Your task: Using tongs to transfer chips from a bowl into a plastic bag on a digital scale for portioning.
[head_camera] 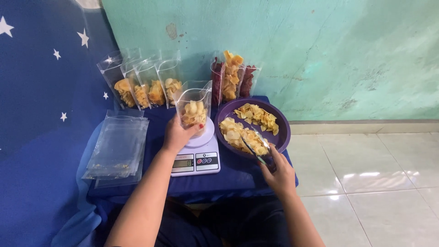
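My left hand (pixel 177 135) grips a clear plastic pouch (pixel 194 106) partly filled with yellow chips, standing upright on a small white kitchen scale (pixel 196 158). My right hand (pixel 278 173) holds metal tongs (pixel 254 145) whose tips reach into the yellow chips (pixel 242 135) in a round purple tray (pixel 284 131). The tray sits to the right of the scale on a low table under a blue cloth (pixel 228 176).
Several partly filled pouches (pixel 145 87) stand in a row at the back left. Fuller pouches of yellow and dark red chips (pixel 232 77) lean on the green wall. A stack of empty clear pouches (pixel 118 148) lies at left. Tiled floor (pixel 366 174) at right.
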